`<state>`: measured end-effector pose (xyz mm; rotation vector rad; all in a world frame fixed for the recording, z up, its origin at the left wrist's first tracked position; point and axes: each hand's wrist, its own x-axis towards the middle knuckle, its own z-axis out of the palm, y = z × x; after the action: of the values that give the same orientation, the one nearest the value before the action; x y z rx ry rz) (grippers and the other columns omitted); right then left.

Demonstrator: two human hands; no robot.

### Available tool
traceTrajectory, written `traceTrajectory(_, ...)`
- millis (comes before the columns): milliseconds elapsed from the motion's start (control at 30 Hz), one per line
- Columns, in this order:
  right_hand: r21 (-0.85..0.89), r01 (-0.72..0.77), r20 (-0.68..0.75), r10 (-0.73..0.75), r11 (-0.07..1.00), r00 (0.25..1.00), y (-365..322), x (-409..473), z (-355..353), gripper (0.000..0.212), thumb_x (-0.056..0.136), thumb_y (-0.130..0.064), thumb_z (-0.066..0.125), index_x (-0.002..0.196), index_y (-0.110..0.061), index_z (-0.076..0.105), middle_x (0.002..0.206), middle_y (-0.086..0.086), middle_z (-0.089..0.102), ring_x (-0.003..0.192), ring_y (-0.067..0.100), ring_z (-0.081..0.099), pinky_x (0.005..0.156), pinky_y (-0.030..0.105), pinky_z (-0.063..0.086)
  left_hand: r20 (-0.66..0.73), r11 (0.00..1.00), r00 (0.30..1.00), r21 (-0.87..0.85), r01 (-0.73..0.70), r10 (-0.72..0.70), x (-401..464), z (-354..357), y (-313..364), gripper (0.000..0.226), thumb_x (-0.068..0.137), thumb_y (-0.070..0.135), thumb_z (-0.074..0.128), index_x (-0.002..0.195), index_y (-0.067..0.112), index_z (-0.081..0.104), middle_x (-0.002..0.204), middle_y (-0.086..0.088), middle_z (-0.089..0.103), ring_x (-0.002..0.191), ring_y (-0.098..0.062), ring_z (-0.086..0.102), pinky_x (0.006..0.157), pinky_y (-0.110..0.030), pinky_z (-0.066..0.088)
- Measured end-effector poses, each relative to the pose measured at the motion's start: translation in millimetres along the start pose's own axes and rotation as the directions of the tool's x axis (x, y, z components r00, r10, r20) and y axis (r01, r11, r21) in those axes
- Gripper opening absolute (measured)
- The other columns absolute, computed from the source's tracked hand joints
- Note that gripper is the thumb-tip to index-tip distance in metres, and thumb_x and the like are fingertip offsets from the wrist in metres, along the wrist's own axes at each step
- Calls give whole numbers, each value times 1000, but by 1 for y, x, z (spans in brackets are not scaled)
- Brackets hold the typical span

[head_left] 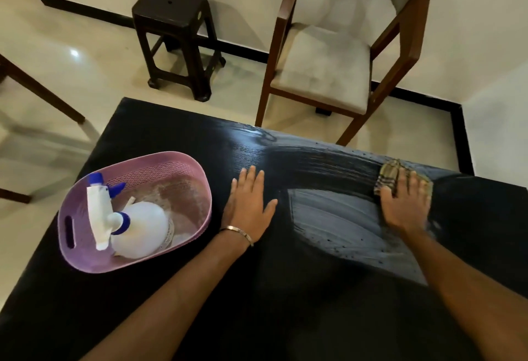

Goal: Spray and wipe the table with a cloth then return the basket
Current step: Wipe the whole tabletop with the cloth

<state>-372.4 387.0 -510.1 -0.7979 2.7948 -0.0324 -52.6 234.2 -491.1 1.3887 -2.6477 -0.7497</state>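
Note:
The black table (177, 297) fills the lower view, with wet wipe streaks across its right half. My right hand (405, 203) presses flat on a checked cloth (390, 173) near the table's far right edge. My left hand (251, 203) lies flat on the bare tabletop, fingers spread, holding nothing, with a bangle on the wrist. To its left stands a purple plastic basket (197, 169). Inside it lies a white spray bottle (140, 229) on its side, its blue nozzle toward the far-left rim.
Beyond the far edge of the table stand a dark plastic stool (171, 32) and a wooden chair (337, 57) with a pale cushion. Another chair's legs (43, 89) show at the left. The floor is glossy cream tile with a black skirting.

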Motion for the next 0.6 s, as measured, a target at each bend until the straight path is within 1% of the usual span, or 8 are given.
traceTrajectory(100, 43, -83, -7, 83, 996, 997, -41, -6, 2, 85, 87, -59, 14, 161, -18, 8, 168, 12, 7, 154, 36, 4, 123, 55, 2, 2, 999, 1000, 48, 15, -15, 8, -4, 4, 71, 96, 43, 40, 153, 13, 11, 162, -8, 5, 149, -24, -1, 121, -40, 2)
traceTrajectory(133, 30, -33, -14, 33, 999, 999, -65, -11, 7, 83, 89, -59, 15, 161, -18, 7, 168, 12, 7, 154, 35, 4, 123, 56, 3, -6, 999, 1000, 35, 26, -26, 11, -6, 4, 70, 96, 41, 42, 153, 12, 12, 162, -8, 5, 149, -24, -1, 121, -40, 2)
traceTrajectory(200, -31, 192, -18, -192, 981, 981, -122, -26, 19, 79, 92, -58, 17, 161, -21, 4, 168, 11, 4, 154, 33, 2, 123, 57, 2, -28, 998, 998, 23, 51, -50, 16, -8, 5, 69, 95, 34, 44, 153, 11, 13, 162, -9, 7, 149, -24, 0, 121, -40, 2)
traceTrajectory(267, -38, 446, 33, -445, 894, 895, -185, -45, 30, 75, 96, -57, 21, 161, -25, 2, 168, 7, -1, 155, 31, -4, 123, 55, -3, -44, 996, 995, 21, 90, -89, 18, -9, 7, 69, 93, 25, 45, 152, 9, 13, 161, -10, 7, 149, -24, 1, 122, -40, 2)
traceTrajectory(333, -32, 642, 115, -635, 766, 764, -233, -59, 37, 72, 100, -58, 28, 161, -26, 3, 169, 4, -3, 155, 29, -6, 123, 54, -6, -51, 990, 989, -9, 141, -141, 19, -10, 7, 68, 90, 15, 43, 152, 8, 15, 161, -11, 9, 149, -24, 2, 122, -40, 3)
traceTrajectory(433, 0, 739, 166, -729, 673, 664, -242, -53, 36, 72, 100, -60, 32, 160, -30, 8, 169, 3, 4, 155, 27, -1, 124, 51, -3, -48, 982, 982, -54, 182, -185, 21, -10, 10, 70, 88, 9, 42, 152, 9, 14, 161, -10, 11, 149, -23, 2, 122, -41, 4)
traceTrajectory(500, 33, 712, 143, -708, 701, 691, -216, -39, 30, 72, 98, -61, 32, 160, -32, 10, 169, 1, 6, 155, 24, 0, 124, 49, -2, -34, 988, 988, -50, 146, -148, 25, -8, 15, 69, 91, 13, 42, 152, 8, 12, 161, -10, 10, 149, -23, 2, 122, -41, 4)
traceTrajectory(600, 33, 559, 87, -559, 829, 824, -143, -4, 13, 78, 90, -62, 24, 160, -31, 11, 169, 2, 8, 155, 25, 2, 124, 50, 1, -15, 998, 999, -41, 46, -46, 35, 0, 37, 67, 95, 21, 44, 153, 8, 11, 161, -9, 10, 149, -24, 2, 122, -41, 3)
